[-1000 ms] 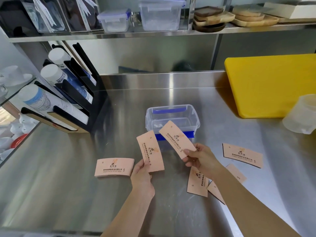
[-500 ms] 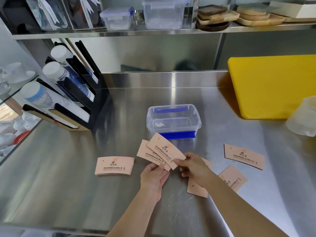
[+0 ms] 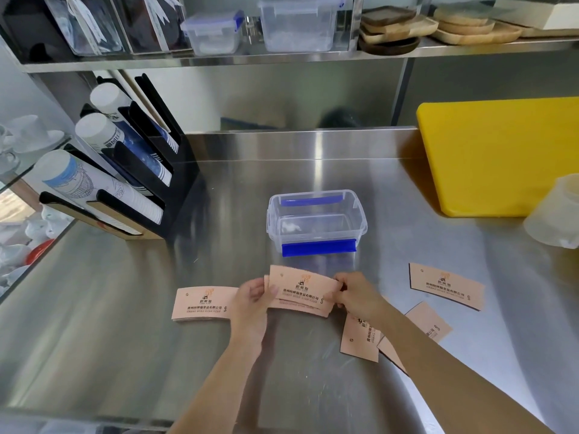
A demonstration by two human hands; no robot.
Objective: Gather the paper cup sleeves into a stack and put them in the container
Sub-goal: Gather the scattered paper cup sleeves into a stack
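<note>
Pink sleeves (image 3: 302, 291) (two, overlapped) pinched between left hand (image 3: 252, 300) and right hand (image 3: 357, 297).

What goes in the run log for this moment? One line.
both hands: left hand, right hand | holding: pink paper cup sleeves | clear plastic container: empty | loose sleeves: remain

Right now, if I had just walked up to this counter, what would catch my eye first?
Probably the two hands, left hand and right hand, holding a small stack of pink sleeves between them, just in front of the clear container with blue clips. More pink sleeves lie on the steel counter: one by the left hand, others to the right. The bright yellow cutting board at the back right also stands out.
</note>
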